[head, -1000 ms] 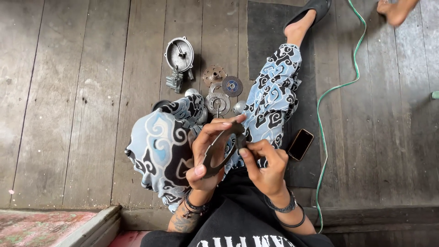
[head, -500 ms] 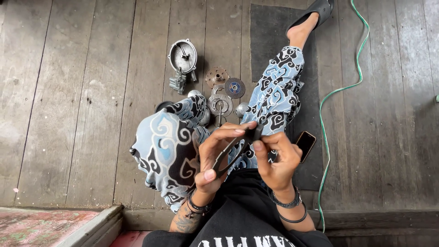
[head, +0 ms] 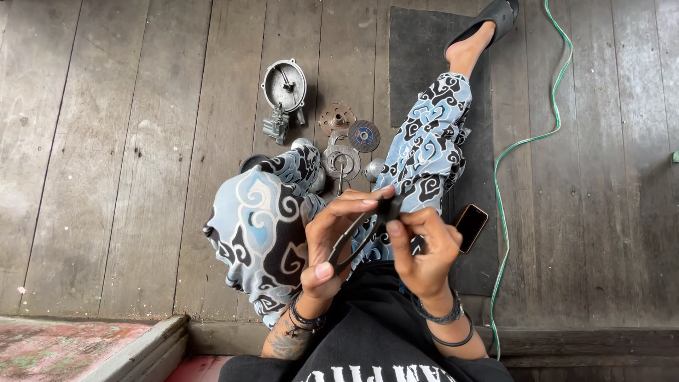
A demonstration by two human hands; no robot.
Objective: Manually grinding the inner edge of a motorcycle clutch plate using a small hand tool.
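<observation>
Seated on a plank floor (head: 141,177), a person holds a dark rubber ring (head: 357,237) above the lap. The left hand (head: 332,244) curls around the ring's lower loop, thumb pressed against it, forefinger stretched to its top end. The right hand (head: 421,247) pinches that same top end between thumb and forefinger, the other fingers folded. Half a second earlier both hands sat lower and closer to the body; they have since risen slightly and the left forefinger now reaches farther along the ring. Beyond the ring, between the patterned trouser legs, lie a round metal housing (head: 284,86), a rusty gear plate (head: 337,117), a blue-centred disc (head: 364,134) and a bright metal plate (head: 341,161). Right of the ring, a phone (head: 471,226) rests on a dark mat (head: 417,64), with a green cable (head: 527,148) beyond it.
</observation>
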